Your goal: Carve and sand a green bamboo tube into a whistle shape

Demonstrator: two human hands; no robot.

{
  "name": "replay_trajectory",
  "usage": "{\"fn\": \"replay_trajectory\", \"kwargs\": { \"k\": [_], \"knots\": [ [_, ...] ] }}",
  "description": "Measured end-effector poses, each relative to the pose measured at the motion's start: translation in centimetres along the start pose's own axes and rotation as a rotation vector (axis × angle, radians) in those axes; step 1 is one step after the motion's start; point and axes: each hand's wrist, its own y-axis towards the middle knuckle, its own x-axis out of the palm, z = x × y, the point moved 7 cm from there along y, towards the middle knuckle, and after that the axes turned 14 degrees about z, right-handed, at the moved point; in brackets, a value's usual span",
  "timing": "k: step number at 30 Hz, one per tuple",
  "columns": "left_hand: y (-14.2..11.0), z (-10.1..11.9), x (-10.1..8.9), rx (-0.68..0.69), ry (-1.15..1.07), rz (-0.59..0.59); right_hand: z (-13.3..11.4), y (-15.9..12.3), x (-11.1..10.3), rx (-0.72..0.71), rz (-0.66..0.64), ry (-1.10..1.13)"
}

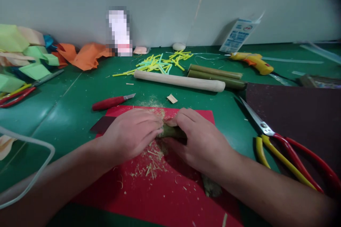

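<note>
A short green bamboo piece (pixel 173 132) is held low over a red sheet (pixel 170 205). My right hand (pixel 199 136) is closed around its right part, thumb and fingers on opposite sides. My left hand (pixel 133 133) has its fingers pressed together and curled over the left end, which they hide. Whether something else sits under those fingers cannot be seen. Pale shavings (pixel 153 165) and fine dust lie around the piece. A dark brown sheet (pixel 102 124) shows its corner beside my left wrist. Behind it lies a red-handled knife (pixel 110 103).
Behind my hands are a pale peeled stick (pixel 178 81), green bamboo lengths (pixel 218 78) and cut yellow and mint straws (pixel 154 64). Large scissors (pixel 269 131) lie open at right, near a yellow glue gun (pixel 253 62). Crumpled paper (pixel 87 56) and red-handled scissors (pixel 23 90) are at left.
</note>
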Motion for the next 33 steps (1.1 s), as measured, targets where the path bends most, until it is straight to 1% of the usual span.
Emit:
{"fn": "replay_trajectory", "kwargs": {
  "k": [3, 5, 11, 13, 17, 19, 22, 24, 27, 30, 33],
  "knots": [
    [-0.1, 1.2, -1.0, 0.088, 0.068, 0.083, 0.1, -0.1, 0.1, 0.027, -0.014, 0.009],
    [-0.1, 1.4, -1.1, 0.094, 0.077, 0.109, 0.2, -0.1, 0.2, 0.036, -0.019, 0.017],
    [-0.1, -0.3, 0.4, -0.044, -0.025, 0.008, 0.0, -0.2, 0.2, -0.019, -0.004, 0.007],
    [-0.1, 0.0, 0.2, -0.029, -0.028, 0.029, 0.1, -0.1, 0.1, -0.002, -0.003, 0.009],
    [-0.4, 1.2, -0.7, 0.048, 0.026, 0.122, 0.4, -0.1, 0.1, 0.028, -0.013, 0.013],
    [-0.3, 1.1, -0.4, 0.026, 0.034, 0.106, 0.2, -0.1, 0.2, 0.006, -0.006, 0.015],
    [-0.1, 0.1, 0.4, -0.079, 0.000, 0.034, -0.2, 0.0, 0.1, -0.027, 0.014, 0.016],
    [0.0, 0.1, 0.5, -0.100, -0.022, 0.027, -0.1, 0.0, 0.0, -0.020, 0.020, 0.020],
    [-0.1, 1.1, -0.2, -0.038, -0.016, 0.090, 0.2, 0.0, 0.0, 0.022, 0.001, 0.020],
    [-0.3, 2.0, -0.9, 0.022, 0.028, 0.151, 0.5, -0.1, 0.1, 0.032, -0.019, 0.019],
    [-0.1, 2.2, -1.4, 0.054, 0.070, 0.196, 0.6, -0.1, 0.2, 0.039, -0.020, 0.017]
  ]
}}
